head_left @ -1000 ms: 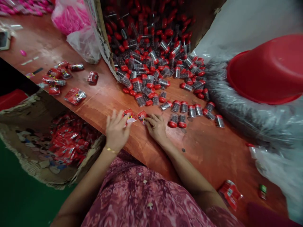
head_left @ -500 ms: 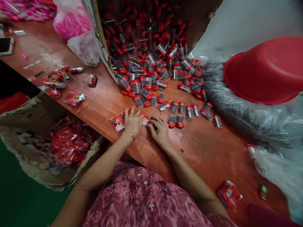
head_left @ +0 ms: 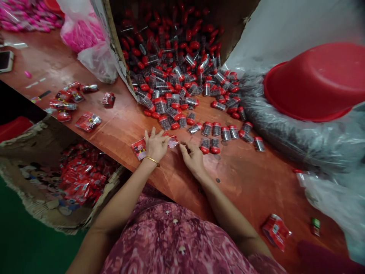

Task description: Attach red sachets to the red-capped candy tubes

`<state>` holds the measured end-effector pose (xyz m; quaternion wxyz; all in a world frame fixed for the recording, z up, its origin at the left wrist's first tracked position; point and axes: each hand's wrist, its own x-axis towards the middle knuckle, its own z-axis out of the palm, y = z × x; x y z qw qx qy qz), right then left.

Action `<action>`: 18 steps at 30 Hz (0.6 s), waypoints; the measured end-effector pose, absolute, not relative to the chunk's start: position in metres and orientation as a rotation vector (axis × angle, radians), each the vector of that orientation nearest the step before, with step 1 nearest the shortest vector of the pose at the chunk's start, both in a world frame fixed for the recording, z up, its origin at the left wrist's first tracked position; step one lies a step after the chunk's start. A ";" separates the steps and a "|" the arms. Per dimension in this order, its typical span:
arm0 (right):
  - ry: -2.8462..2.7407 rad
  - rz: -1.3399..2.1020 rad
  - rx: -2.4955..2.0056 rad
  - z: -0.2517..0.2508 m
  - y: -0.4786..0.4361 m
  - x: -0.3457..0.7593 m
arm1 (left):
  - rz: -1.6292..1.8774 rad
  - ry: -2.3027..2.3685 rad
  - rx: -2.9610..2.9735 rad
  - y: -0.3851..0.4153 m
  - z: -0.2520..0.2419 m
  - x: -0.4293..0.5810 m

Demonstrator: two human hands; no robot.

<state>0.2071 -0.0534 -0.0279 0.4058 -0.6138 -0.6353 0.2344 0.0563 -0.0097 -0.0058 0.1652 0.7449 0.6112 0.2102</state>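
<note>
My left hand [head_left: 156, 147] lies with fingers spread over a flat red printed wrapper [head_left: 172, 141], which shows to the right of the fingers. Another printed part, a red packet [head_left: 138, 148], sticks out on the left side of the same hand; whether the two are one piece is hidden. Close to the wrapper's right end, my right hand [head_left: 194, 159] has its thumb and fingers curled together; anything between the fingertips is too small to make out. Just beyond it are small clear jars with red caps [head_left: 215, 146], standing or lying in loose rows.
A cardboard box [head_left: 114, 42] on its side spills many red-capped jars [head_left: 171, 83]. Finished-looking red packets [head_left: 88, 121] lie left; more fill a lower carton [head_left: 31, 205]. A red tub [head_left: 310, 83] rests on bagged goods [head_left: 285, 140] at right. A crumpled red wrapper [head_left: 276, 232] lies front right.
My right hand's fingertips have come slightly away from the wrapper's right end. The left hand stays on the wrapper, its fingers a little more spread. The whole view has shifted slightly.
</note>
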 end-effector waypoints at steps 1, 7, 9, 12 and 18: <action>-1.513 0.686 -1.549 -0.027 -0.051 0.204 | 0.623 1.722 2.114 -0.011 -0.003 0.056; -1.067 1.097 -1.277 -0.019 -0.034 0.187 | 0.832 1.604 2.032 -0.019 0.013 0.060; -1.046 1.059 -1.256 -0.015 -0.033 0.186 | 0.943 1.628 1.908 -0.023 0.015 0.059; -1.104 0.956 -1.307 -0.011 -0.037 0.187 | 0.963 1.563 1.542 -0.032 0.018 0.059; -1.279 0.701 -1.355 -0.010 -0.053 0.188 | 1.043 1.112 0.680 -0.044 0.018 0.075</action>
